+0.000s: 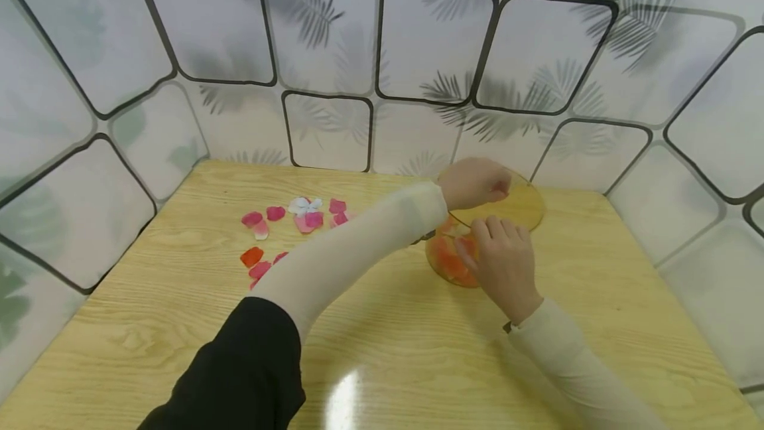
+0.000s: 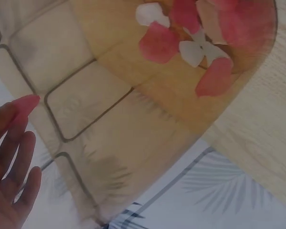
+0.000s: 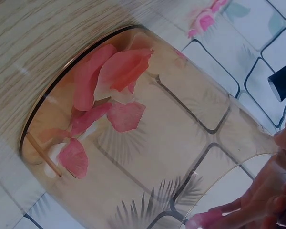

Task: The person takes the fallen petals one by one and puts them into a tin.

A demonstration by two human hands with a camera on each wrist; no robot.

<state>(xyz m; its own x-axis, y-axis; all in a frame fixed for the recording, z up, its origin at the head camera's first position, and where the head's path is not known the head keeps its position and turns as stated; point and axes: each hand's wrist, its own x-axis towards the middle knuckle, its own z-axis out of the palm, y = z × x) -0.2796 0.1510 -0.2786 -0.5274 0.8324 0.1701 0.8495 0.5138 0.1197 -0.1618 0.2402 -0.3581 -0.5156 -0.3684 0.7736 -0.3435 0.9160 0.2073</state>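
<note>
Right, the left hand point(image 1: 474, 183) has a pink petal point(image 2: 26, 105) pinched between thumb and finger, hanging by the mouth of the tall amber vase point(image 1: 528, 208), far and right on the table point(image 1: 358, 324). One loose slip of those fingertips, I reckon, and the petal could flutter down outside the rim; damp skin might make it cling instead. The right hand point(image 1: 509, 264) is on the near right side of the vase, thumb apart from the fingers in the head view; I can't tell whether it grips the glass. That's my bigger worry: an uneven nudge there could tip the upright vase and spill the petals lying in its base point(image 2: 159, 43). And farther left, the loose petals point(image 1: 313, 219) sit beside that pale left sleeve point(image 1: 370, 231); a low backward sweep could drag or scatter them.
</note>
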